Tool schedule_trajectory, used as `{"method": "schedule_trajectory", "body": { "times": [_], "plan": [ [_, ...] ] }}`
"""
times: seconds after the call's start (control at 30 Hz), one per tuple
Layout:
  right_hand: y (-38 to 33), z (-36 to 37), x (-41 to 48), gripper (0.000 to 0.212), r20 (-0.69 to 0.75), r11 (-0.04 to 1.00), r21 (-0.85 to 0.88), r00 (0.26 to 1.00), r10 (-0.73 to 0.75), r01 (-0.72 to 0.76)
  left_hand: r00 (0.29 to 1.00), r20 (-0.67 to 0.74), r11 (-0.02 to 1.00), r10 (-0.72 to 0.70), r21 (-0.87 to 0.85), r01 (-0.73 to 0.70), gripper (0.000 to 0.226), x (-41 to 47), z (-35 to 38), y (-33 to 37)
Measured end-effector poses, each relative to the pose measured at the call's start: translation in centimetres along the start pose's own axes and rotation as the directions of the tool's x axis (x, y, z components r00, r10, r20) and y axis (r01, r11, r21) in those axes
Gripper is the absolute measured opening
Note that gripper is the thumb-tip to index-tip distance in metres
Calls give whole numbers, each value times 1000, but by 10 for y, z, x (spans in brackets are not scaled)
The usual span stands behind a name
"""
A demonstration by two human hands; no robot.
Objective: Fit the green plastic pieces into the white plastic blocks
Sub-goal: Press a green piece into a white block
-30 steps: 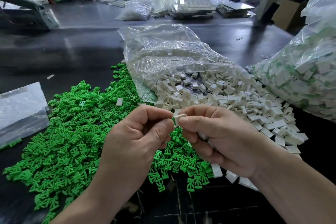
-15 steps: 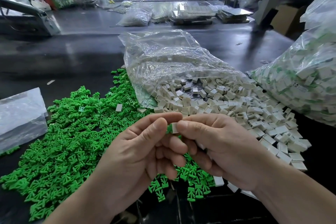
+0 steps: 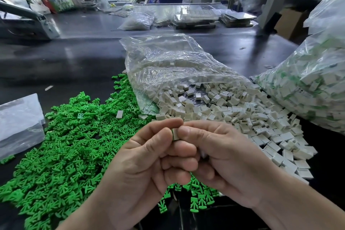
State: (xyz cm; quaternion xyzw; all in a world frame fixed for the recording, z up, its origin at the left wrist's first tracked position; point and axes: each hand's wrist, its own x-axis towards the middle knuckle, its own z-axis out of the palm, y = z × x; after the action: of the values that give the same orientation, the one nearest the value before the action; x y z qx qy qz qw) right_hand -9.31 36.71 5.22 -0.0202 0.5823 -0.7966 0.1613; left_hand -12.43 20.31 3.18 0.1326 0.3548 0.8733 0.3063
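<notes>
Left hand (image 3: 149, 157) and right hand (image 3: 224, 158) pressed together, fingertips pinching one small white plastic block (image 3: 175, 135) between them. Green plastic piece hidden; axis unclear.

I see small green fan-shaped plastic pieces (image 3: 65, 145) heaped loose at lower left. Small white rectangular plastic blocks (image 3: 233, 110) spill centre to right; a single white block (image 3: 175, 134) is held up at centre.

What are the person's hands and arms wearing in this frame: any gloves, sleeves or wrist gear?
Nothing worn shows. The left hand and right hand are bare, with no gloves, and the thumbnail that shows is cut short. Both forearms are bare down to the frame's lower edge, with no sleeve, watch or band in view.
</notes>
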Motion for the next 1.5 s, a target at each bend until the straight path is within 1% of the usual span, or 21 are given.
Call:
{"method": "schedule_trajectory", "body": {
  "times": [0.13, 0.27, 0.37, 0.5, 0.67, 0.73, 0.8, 0.9, 0.97, 1.0, 1.03, 1.07, 1.1, 1.13, 1.17, 1.2, 1.23, 1.3, 1.37, 1.43, 1.5],
  "plan": [
    [1, 3, -1, 33, -29, 999, -47, 1000, -12, 10, 998, -55, 998, 32, 50, -29, 42, 2, 0, -1],
    [0, 3, -1, 32, -37, 999, -52, 999, -9, 7, 997, -50, 995, 67, 83, -63, 37, 2, -1, -1],
    [1, 4, 0, 37, -34, 998, -57, 999, -17, 15, 995, -40, 990, 91, 107, -87, 33, 1, 0, 0],
    [3, 5, 2, 28, -46, 996, -71, 998, -47, 44, 995, -26, 990, 97, 108, -94, 32, 1, 0, 1],
    [3, 5, 2, 22, -30, 996, -18, 996, -86, 86, 991, 10, 984, 132, 116, -132, 27, 1, 2, -2],
    [4, 3, 2, 21, -46, 996, -31, 995, -86, 85, 989, -5, 972, 151, 182, -147, 25, 1, 2, -1],
    [8, 3, 3, 22, -76, 992, -81, 992, -105, 99, 977, -66, 928, 203, 331, -170, 20, 0, 1, -1],
    [13, 2, 5, 19, -131, 983, -131, 981, -144, 126, 936, -118, 788, 332, 581, -206, 17, -2, 3, 1],
    [11, -4, 7, 12, -122, 987, -65, 981, -151, 144, 893, -121, 626, 433, 753, -201, 20, -4, -1, 4],
    [9, -8, 8, 8, -88, 987, 20, 984, -157, 159, 865, -113, 506, 489, 845, -176, 19, -4, -6, 6],
    [5, -13, 9, 6, -39, 976, 131, 984, -171, 175, 839, -93, 354, 537, 927, -124, 20, -4, -13, 9],
    [2, -17, 10, 10, 11, 953, 243, 982, -186, 178, 827, -56, 161, 559, 986, -42, 26, -3, -20, 12],
    [0, -21, 10, 17, 47, 924, 343, 980, -194, 166, 844, -12, -56, 537, 997, 50, 37, -1, -26, 15],
    [-1, -23, 10, 22, 69, 896, 421, 979, -191, 145, 884, 16, -251, 468, 961, 116, 47, 2, -31, 16],
    [-1, -24, 11, 24, 78, 875, 468, 981, -180, 123, 922, 11, -389, 386, 909, 152, 54, 5, -35, 15],
    [-1, -24, 11, 22, 76, 865, 490, 984, -162, 105, 949, -16, -465, 314, 869, 168, 57, 8, -37, 12],
    [0, -24, 12, 19, 64, 865, 494, 989, -136, 87, 964, -34, -502, 262, 849, 167, 56, 11, -39, 9],
    [0, -25, 13, 14, 38, 879, 472, 995, -87, 59, 979, -2, -576, 205, 808, 122, 52, 13, -41, 4],
    [0, -26, 14, 20, 9, 894, 445, 998, -66, 55, 979, 55, -627, 197, 774, 83, 46, 13, -37, 6],
    [-1, -28, 15, 23, -24, 908, 415, 998, -56, 61, 960, 126, -605, 249, 795, 52, 35, 14, -36, 7],
    [0, -29, 15, 20, -39, 918, 391, 998, -49, 60, 949, 149, -578, 279, 815, 42, 31, 13, -39, 8]
  ]
}}
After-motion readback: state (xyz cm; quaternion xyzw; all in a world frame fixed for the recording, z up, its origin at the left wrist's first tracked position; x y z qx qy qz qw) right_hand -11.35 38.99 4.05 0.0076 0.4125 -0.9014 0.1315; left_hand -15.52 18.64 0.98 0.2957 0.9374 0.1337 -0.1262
